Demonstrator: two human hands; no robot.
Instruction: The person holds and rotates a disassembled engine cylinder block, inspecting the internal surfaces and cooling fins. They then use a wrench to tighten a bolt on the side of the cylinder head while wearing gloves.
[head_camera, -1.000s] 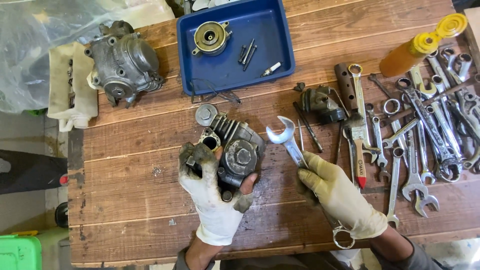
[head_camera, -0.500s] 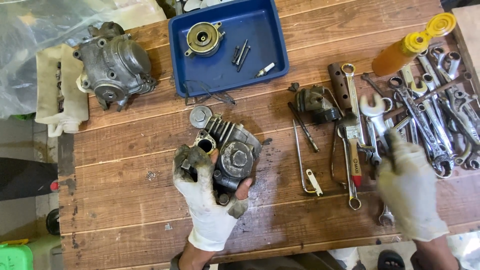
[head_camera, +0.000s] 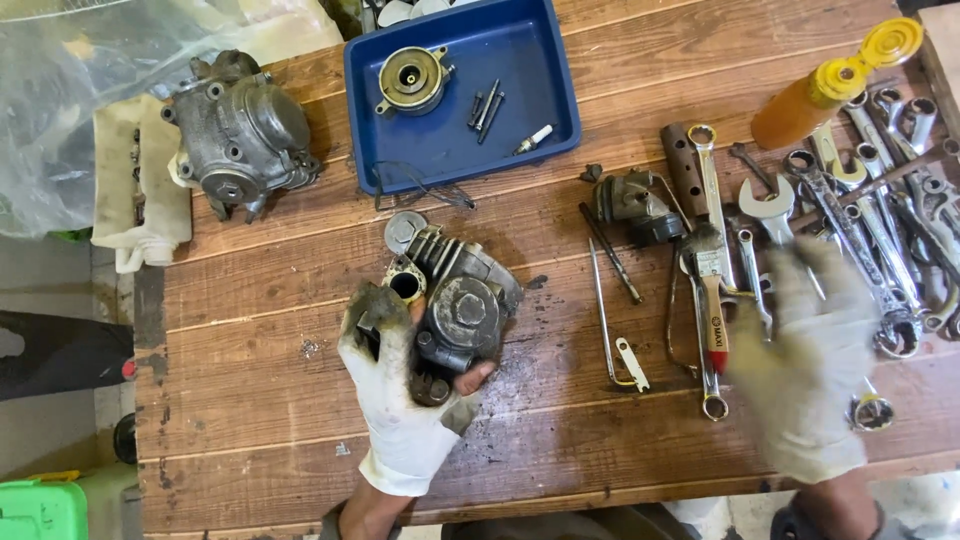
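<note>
My left hand (head_camera: 400, 400), in a dirty white glove, is shut on a greasy finned engine cylinder (head_camera: 462, 300) and holds it against the wooden table (head_camera: 260, 400). My right hand (head_camera: 810, 360), also gloved and blurred by motion, hovers palm down with its fingers spread over the tools at the right. Just beyond its fingertips lies an open-end wrench (head_camera: 768, 205), whose handle runs under them. A red-handled brush (head_camera: 712, 300) lies just left of that hand.
A blue tray (head_camera: 555, 95) at the back holds a brass-coloured part (head_camera: 410, 80) and small bolts. An engine casing (head_camera: 235, 135) sits back left beside a white container (head_camera: 130, 190). An orange bottle (head_camera: 830, 85), several wrenches (head_camera: 900, 230), a small carburettor-like part (head_camera: 630, 200) and rods fill the right.
My right hand carried the open-end wrench from beside the cylinder to the tool pile at the right and now hovers open there. My left hand kept its hold on the cylinder.
</note>
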